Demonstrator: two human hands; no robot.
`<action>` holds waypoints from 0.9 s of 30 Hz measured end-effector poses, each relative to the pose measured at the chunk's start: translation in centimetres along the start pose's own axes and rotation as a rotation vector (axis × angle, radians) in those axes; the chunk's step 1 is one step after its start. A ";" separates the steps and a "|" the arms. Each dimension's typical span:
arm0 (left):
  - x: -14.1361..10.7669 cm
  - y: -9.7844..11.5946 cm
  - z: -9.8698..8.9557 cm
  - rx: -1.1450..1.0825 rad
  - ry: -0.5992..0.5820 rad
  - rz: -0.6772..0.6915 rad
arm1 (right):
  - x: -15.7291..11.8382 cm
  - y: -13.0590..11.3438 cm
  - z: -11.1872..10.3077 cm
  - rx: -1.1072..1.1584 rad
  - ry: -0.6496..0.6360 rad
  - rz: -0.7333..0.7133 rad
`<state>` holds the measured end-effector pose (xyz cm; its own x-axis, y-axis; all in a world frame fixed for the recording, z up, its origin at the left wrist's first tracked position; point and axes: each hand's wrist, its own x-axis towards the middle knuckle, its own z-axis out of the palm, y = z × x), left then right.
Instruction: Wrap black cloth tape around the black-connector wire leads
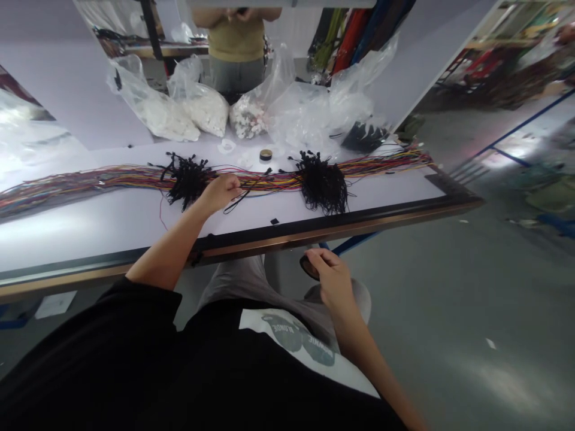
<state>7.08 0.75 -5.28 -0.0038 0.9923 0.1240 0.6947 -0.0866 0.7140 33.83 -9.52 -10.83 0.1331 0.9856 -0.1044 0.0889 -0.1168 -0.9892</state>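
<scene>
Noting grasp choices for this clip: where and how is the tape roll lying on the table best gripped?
Probably by its outer rim, pinched across opposite sides from above: the tape roll lies flat as a low ring, with wires on the wearer's side and plastic bags behind.

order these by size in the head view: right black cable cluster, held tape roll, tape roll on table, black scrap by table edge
1. Right black cable cluster
2. Held tape roll, partly covered
3. Tape roll on table
4. Black scrap
</scene>
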 end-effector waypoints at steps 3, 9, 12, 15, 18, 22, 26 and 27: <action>0.0 0.5 0.4 -0.021 0.052 -0.014 | 0.8 -1.2 0.8 -0.127 -0.061 -0.134; 0.2 1.7 0.8 -0.199 0.133 -0.014 | 3.4 -6.3 4.4 -0.678 -0.167 -0.452; 1.0 1.9 1.0 -0.252 0.173 -0.028 | 4.6 -7.8 7.6 -1.021 -0.181 -0.578; 2.1 2.0 0.8 -0.261 0.168 -0.024 | 5.2 -8.0 10.8 -1.277 -0.249 -0.616; 2.9 2.4 -0.1 -0.192 0.192 0.006 | 5.4 -7.3 12.9 -1.443 -0.294 -0.585; 2.3 3.6 -1.5 -0.305 0.112 0.010 | 5.8 -6.8 12.4 -1.398 -0.276 -0.577; -0.7 4.7 -1.4 -0.454 -0.119 0.080 | 6.3 -7.3 8.8 -0.842 -0.055 -0.562; -1.7 5.0 -1.2 -0.457 -0.164 0.099 | 6.2 -7.4 7.7 -0.606 -0.060 -0.551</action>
<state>9.72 -1.47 -1.13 0.1850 0.9751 0.1223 0.2992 -0.1744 0.9381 26.37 -1.55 -4.96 -0.1369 0.9239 0.3573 0.6464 0.3567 -0.6745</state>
